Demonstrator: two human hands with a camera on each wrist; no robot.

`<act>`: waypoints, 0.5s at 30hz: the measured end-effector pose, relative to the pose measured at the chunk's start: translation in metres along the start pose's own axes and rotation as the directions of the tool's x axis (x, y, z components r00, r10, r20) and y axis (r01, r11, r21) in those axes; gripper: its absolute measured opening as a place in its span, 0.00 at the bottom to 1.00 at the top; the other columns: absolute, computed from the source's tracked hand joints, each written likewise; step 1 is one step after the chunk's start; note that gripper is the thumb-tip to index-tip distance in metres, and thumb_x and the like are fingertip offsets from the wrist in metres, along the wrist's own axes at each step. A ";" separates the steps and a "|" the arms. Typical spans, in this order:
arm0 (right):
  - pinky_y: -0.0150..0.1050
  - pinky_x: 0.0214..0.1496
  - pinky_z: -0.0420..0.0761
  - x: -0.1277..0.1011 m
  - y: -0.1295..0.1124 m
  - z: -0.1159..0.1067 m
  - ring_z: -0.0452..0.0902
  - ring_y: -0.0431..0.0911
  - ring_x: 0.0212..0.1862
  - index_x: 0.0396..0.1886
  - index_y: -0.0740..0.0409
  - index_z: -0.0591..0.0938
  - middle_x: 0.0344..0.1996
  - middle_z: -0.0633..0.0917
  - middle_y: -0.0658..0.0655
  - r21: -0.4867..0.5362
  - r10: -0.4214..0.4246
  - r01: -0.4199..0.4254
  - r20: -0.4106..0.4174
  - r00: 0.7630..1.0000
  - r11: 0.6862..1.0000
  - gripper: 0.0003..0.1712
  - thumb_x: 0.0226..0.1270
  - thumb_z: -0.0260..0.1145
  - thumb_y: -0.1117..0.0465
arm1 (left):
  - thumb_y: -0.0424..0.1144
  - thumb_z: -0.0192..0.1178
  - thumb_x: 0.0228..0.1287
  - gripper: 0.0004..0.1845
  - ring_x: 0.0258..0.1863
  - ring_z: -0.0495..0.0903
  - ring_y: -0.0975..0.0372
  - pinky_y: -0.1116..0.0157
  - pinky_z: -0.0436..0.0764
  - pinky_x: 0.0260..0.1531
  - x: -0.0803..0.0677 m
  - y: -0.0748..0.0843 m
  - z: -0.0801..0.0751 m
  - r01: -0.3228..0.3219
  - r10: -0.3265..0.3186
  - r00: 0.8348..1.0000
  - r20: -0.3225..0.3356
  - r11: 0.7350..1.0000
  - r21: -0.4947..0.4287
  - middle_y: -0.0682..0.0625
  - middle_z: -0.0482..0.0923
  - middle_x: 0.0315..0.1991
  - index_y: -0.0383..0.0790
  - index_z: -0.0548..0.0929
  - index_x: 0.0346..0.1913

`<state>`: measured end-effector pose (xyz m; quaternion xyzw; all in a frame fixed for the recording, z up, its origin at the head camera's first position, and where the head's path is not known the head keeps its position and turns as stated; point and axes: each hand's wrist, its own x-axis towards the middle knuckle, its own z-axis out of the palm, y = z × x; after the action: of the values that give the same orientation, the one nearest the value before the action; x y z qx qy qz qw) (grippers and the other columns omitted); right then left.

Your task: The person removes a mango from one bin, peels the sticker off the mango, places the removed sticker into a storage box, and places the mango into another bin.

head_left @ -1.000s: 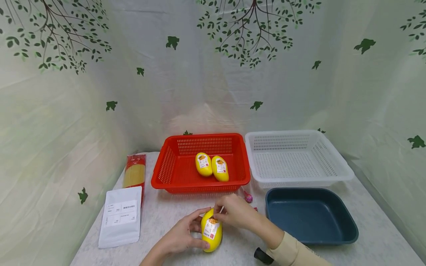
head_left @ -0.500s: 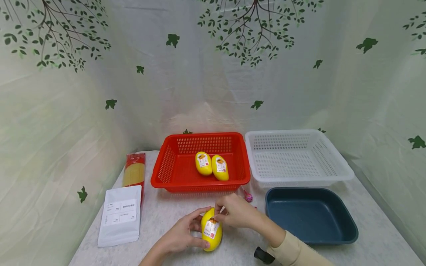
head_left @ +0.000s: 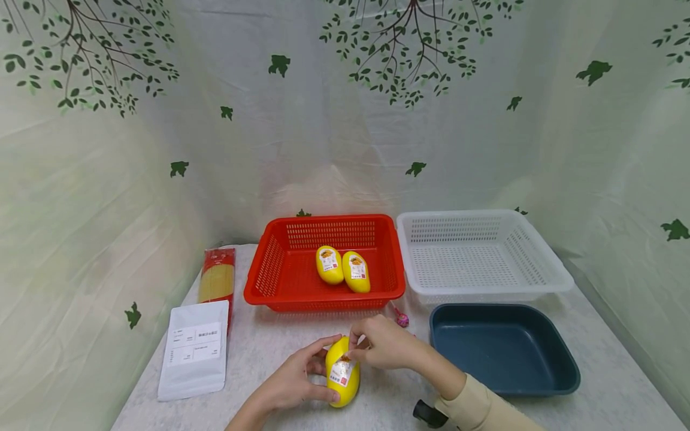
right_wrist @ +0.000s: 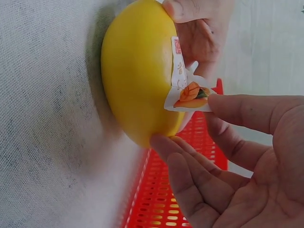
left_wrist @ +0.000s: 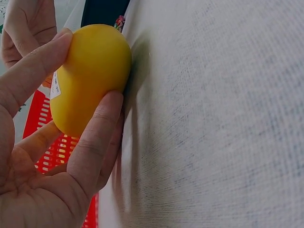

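Left hand (head_left: 293, 383) is gripping the yellow mango (head_left: 342, 372); right hand (head_left: 385, 344) is now pinching its sticker (right_wrist: 187, 92), corner lifting (peel's barely started).

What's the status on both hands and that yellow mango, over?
Left hand grips yellow mango on the table. Right hand pinches its sticker, corner lifted. Nothing in the way.

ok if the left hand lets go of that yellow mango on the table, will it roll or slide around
Probably it would roll: the yellow mango is rounded, resting on a narrow patch of table. Its skin looks smooth, so perhaps slippery. The left hand steadies it while the right hand pulls its label.
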<state>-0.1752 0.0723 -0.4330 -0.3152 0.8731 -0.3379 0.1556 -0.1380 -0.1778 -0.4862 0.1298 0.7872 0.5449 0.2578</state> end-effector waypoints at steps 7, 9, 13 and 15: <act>0.27 0.45 0.84 0.000 0.001 -0.001 0.87 0.36 0.41 0.31 0.46 0.84 0.32 0.89 0.41 -0.003 0.013 -0.013 0.027 1.000 1.000 0.09 0.68 0.77 0.56 | 0.34 0.84 0.53 0.51 0.49 0.84 0.56 0.60 0.87 0.52 0.000 0.000 -0.001 0.001 -0.001 1.000 0.007 1.000 -0.001 0.47 0.82 0.58 0.53 0.70 0.81; 0.28 0.45 0.84 0.000 0.001 -0.002 0.87 0.36 0.42 0.31 0.46 0.84 0.32 0.88 0.41 0.000 0.013 -0.013 0.030 0.999 1.000 0.09 0.68 0.77 0.55 | 0.34 0.84 0.53 0.51 0.49 0.84 0.56 0.58 0.87 0.52 0.000 0.001 -0.002 0.007 -0.007 1.000 0.005 1.000 0.001 0.47 0.82 0.58 0.53 0.70 0.80; 0.28 0.45 0.84 -0.001 0.004 -0.001 0.88 0.36 0.42 0.31 0.46 0.83 0.33 0.88 0.40 0.010 0.001 -0.002 0.031 1.000 1.000 0.09 0.68 0.77 0.55 | 0.33 0.84 0.53 0.52 0.49 0.84 0.55 0.55 0.87 0.53 0.001 0.000 -0.002 0.003 -0.003 1.000 0.006 1.000 0.002 0.47 0.81 0.57 0.53 0.70 0.81; 0.28 0.45 0.84 -0.001 0.005 -0.001 0.88 0.36 0.42 0.31 0.45 0.83 0.33 0.88 0.40 0.016 -0.006 0.006 0.035 0.999 1.000 0.09 0.68 0.77 0.55 | 0.32 0.84 0.53 0.52 0.49 0.84 0.56 0.55 0.87 0.53 0.001 0.000 -0.002 0.000 0.000 1.000 0.006 1.000 -0.001 0.47 0.81 0.57 0.52 0.69 0.81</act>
<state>-0.1774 0.0761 -0.4354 -0.3226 0.8665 -0.3397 0.1725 -0.1398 -0.1789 -0.4864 0.1316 0.7860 0.5451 0.2603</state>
